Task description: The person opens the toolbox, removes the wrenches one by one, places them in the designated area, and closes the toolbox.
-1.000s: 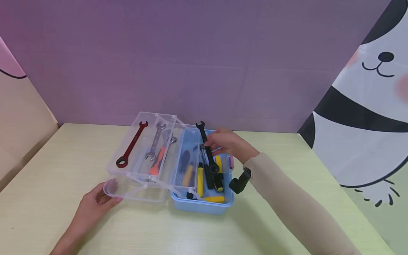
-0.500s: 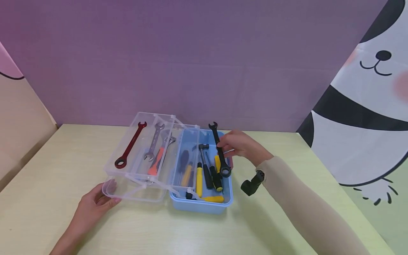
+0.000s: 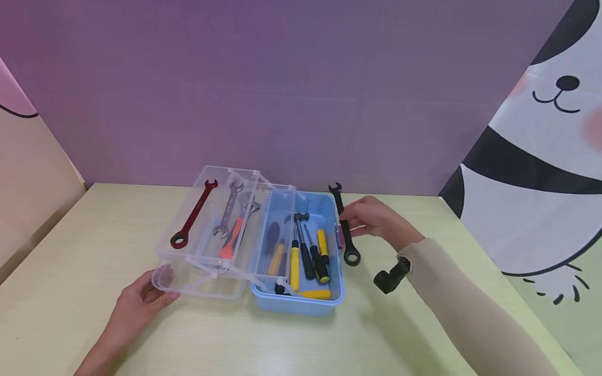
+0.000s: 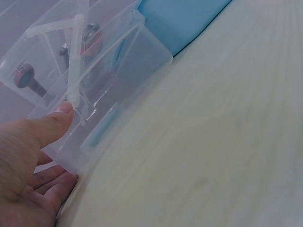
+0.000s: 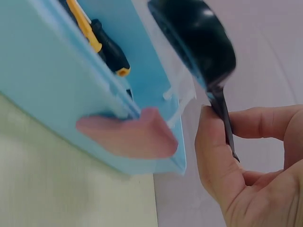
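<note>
My right hand [image 3: 376, 219] pinches a black combination wrench [image 3: 346, 230] by its shank, just past the right side of the blue toolbox [image 3: 301, 308]. In the right wrist view the wrench's ring end [image 5: 203, 42] looms near the camera, with thumb and fingers around the thin shank. At lower left, my left hand [image 3: 141, 297] holds the near corner of the clear plastic lid [image 3: 202, 287], thumb on one side and fingers on the other. A red wrench [image 3: 194, 214], a silver wrench [image 3: 229, 209] and an orange-handled adjustable wrench [image 3: 235, 235] lie in the lid's tray.
Inside the box lie a small hammer [image 3: 304, 256] and several yellow or black-handled screwdrivers [image 3: 294, 266]. A pink latch [image 5: 128, 137] sticks out from the box's right side. Behind the pale table [image 3: 211, 339] rises a purple backdrop [image 3: 282, 94].
My right hand has carried the black wrench rightward, from over the box's tools to beyond its right wall. My left hand stays at the lid's corner.
</note>
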`<state>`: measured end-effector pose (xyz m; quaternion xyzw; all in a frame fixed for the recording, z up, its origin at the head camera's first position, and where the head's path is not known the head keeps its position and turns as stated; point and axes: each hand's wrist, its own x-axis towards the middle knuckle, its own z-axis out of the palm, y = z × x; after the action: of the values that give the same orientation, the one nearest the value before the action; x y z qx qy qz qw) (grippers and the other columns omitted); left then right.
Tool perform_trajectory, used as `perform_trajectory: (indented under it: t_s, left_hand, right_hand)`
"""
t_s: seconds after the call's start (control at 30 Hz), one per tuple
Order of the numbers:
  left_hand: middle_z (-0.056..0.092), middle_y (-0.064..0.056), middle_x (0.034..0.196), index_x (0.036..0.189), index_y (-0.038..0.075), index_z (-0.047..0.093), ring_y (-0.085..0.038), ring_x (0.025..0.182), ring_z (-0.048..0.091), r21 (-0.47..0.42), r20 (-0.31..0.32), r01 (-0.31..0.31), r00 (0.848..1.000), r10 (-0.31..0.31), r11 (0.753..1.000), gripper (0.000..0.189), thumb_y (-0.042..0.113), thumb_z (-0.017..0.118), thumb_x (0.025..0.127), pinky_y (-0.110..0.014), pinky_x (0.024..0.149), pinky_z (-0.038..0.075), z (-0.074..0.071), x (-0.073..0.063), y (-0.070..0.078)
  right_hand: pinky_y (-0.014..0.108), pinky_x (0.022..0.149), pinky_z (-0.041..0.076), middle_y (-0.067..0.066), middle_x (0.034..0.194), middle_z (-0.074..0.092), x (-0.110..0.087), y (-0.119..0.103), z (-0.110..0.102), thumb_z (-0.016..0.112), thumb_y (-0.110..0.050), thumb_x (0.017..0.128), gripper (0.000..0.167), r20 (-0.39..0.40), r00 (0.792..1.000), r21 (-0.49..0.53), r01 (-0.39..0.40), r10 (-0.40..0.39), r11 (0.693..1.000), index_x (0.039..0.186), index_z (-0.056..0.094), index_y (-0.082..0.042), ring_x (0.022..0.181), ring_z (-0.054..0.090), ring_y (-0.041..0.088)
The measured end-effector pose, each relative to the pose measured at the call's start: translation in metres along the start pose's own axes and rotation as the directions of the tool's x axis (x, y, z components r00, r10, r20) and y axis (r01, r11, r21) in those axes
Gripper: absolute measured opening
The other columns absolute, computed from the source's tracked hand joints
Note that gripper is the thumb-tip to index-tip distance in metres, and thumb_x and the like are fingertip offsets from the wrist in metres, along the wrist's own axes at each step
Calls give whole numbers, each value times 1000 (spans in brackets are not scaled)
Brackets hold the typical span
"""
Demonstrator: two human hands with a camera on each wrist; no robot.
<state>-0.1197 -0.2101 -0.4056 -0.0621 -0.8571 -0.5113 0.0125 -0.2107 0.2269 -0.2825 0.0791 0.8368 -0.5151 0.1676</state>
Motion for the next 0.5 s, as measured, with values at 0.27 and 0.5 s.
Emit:
perform_trajectory:
  t_s: [0.27, 0.5]
  left_hand:
    - [52, -36, 129, 133, -9, 44, 10, 98, 56, 7, -7, -5, 1000, 6, 1000, 58, 15, 70, 87, -4, 76, 49, 0, 0, -3]
    - [50, -35, 131, 134, -9, 43, 7, 102, 56, -12, -8, -3, 1000, 3, 1000, 58, 12, 69, 87, -4, 77, 49, 2, 0, -2]
  right_hand:
    - [38, 88, 56, 1, 83, 64, -6, 12, -12, 51, -9, 93, 34, 6, 1000, 37, -16, 16, 999, 121, 49, 11, 77, 65, 13]
    - [30, 78, 59, -1, 76, 63, -7, 26, -16, 52, -6, 92, 32, 25, 999, 81, -33, 31, 996, 118, 48, 11, 72, 63, 10]
